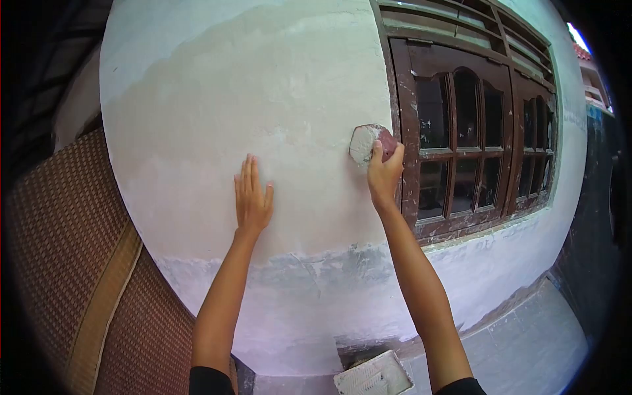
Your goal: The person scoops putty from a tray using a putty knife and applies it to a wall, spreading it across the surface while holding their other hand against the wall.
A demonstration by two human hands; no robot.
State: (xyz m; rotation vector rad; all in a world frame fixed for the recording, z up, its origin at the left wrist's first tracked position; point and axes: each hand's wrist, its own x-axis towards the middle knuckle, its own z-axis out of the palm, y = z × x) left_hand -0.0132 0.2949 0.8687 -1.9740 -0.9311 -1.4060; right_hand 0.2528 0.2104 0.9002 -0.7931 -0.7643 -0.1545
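Note:
My right hand grips a roundish piece of sandpaper, maroon on one side and coated with white dust on the other. The thumb lies over its face, and it is up at the wall beside the window frame's left edge. Lower and to the left, my left hand is open with its fingers stretched upward, flat on or very close to the wall. The plastered wall around both hands is off-white, with a large beige patch and some rough, whiter marks. Whatever lies under the sandpaper is hidden.
A brown wooden window with dark panes and peeling paint is right of my right hand. A white paint tray stands on the grey floor below. Brown woven matting hangs or leans at the left.

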